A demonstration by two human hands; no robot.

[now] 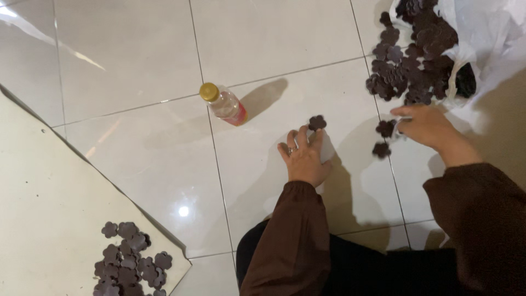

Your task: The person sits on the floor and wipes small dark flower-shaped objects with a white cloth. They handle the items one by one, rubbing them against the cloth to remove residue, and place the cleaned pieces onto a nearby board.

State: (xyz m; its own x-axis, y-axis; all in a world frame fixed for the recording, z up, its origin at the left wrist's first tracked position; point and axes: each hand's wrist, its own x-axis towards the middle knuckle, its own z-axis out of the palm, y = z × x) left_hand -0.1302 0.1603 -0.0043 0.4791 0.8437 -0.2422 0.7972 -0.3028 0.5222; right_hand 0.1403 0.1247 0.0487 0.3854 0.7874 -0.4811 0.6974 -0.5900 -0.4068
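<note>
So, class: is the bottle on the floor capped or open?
Capped. The bottle stands on the tiled floor with its gold cap on top.

One dark brown flower-shaped piece lies flat on the tile, touching the left hand fingertips. Two more flower pcs lie flat just by the right hand fingertips, one nr them, one slightly below.

Dark brown flower pieces, yellow-capped bottle.
</note>
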